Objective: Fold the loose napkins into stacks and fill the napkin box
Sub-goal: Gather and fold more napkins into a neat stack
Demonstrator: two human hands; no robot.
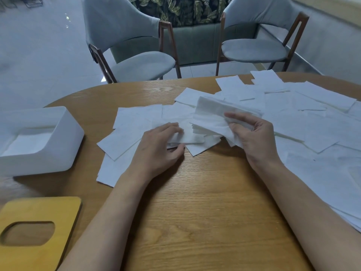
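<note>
Currently my right hand (252, 133) grips a bundle of napkins (213, 118) above the table (195, 192); my left hand (160, 145) pinches its near edge. Loose napkins (312, 114) lie spread rightward. Napkin box (39, 141) sits left, open-topped.

The table (195, 202) is pale wood with a strong open grain and a soft satin sheen toward its far edge. The napkins (293, 106) strewn over it are thin white paper, matt and faintly textured. The napkin box (64, 133) on the left looks like smooth matt white plastic. The lid (39, 208), near left, is smooth yellow-toned wood. The chairs (127, 26) beyond wear grey cloth on dark wood frames, and the floor (39, 45) is glossy
</note>
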